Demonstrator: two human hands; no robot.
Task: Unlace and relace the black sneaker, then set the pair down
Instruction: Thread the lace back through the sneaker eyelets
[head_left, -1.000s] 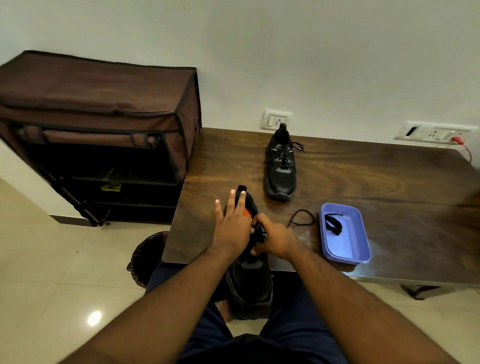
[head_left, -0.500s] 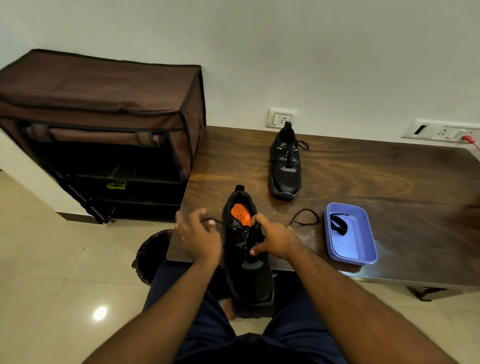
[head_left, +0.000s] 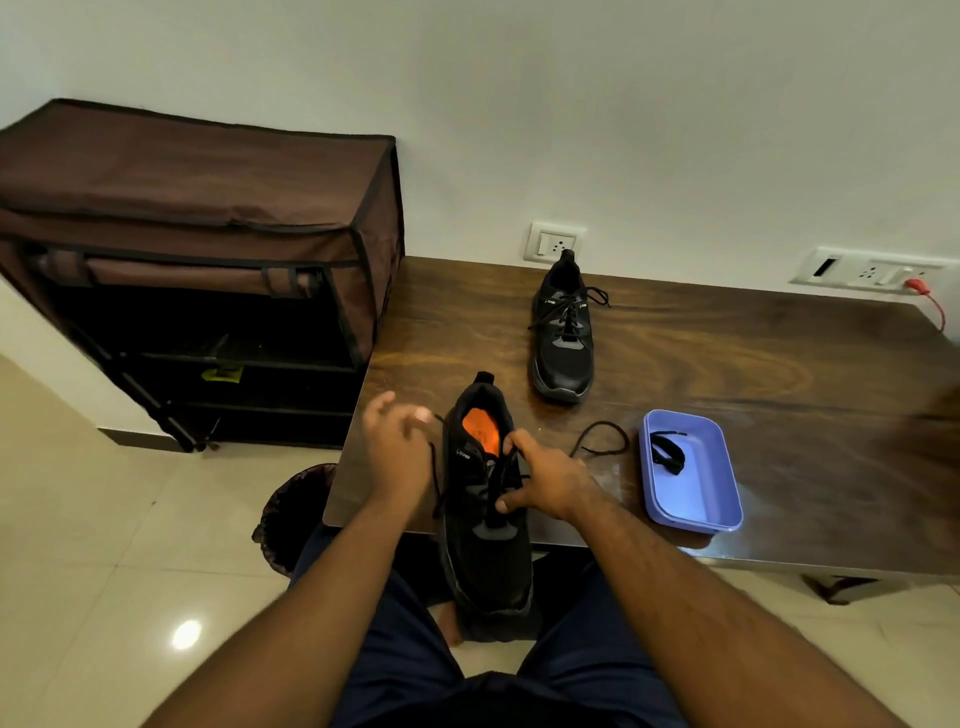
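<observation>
At the near edge of the table (head_left: 675, 364), dark glossy wood grain, black mesh sneaker (head_left: 485, 519) propped toe toward the lap, orange insole showing. Right hand (head_left: 545, 483) clamped over the tongue, fingers curled into the lacing. Left hand (head_left: 397, 457) just left of the heel, blurred, fingers curled round a thin black lace (head_left: 432, 478) running down to the eyelets. Second sneaker (head_left: 563, 332) laced, flat by the wall. Loose lace loop (head_left: 600, 441) beside a rounded lilac plastic tray (head_left: 691, 514). Compared with half a second back: left hand lifted a bit higher, lace drawn out further, right hand unmoved
</observation>
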